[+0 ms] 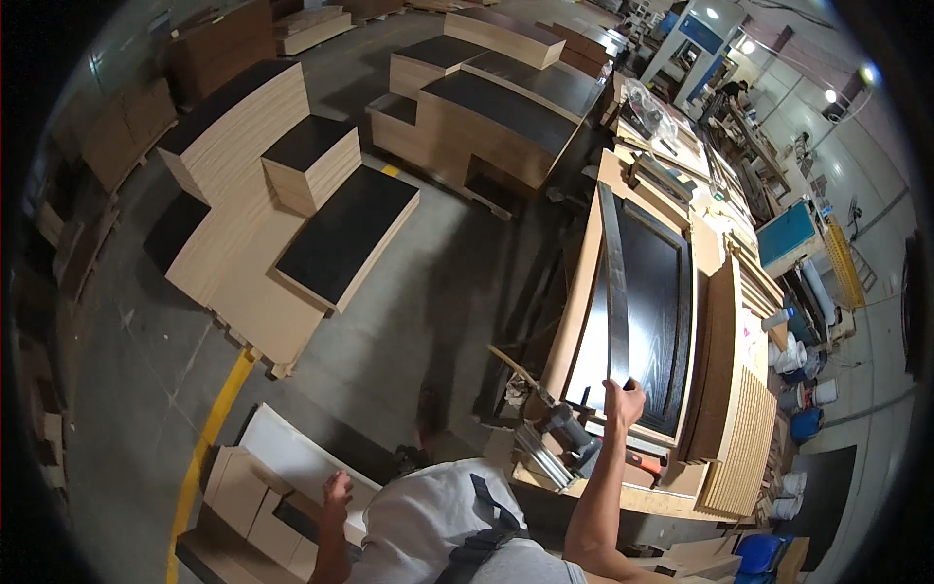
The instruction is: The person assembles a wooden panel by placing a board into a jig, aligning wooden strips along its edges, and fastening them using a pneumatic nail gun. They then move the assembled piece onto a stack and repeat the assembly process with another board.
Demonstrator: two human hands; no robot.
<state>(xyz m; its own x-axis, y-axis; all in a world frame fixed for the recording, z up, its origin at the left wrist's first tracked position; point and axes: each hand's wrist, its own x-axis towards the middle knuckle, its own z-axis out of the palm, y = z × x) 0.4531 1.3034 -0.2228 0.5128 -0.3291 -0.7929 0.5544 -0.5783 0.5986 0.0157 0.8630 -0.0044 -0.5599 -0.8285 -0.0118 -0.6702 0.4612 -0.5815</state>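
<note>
Head view: right hand [625, 403] grips dark strip [617, 292], left hand [337, 490] empty; any lettering too small to read.

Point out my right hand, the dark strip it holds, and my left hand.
Right hand [626, 401], head view: middle of hand.
Dark strip [616, 287], head view: along its middle.
Left hand [337, 491], head view: middle.

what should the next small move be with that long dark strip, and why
Probably bring the left hand over to steady the long narrow dark strip: the right hand grips only its near end, its length runs along the left side of the glossy black rectangular panel, and the left hand looks empty.
</note>
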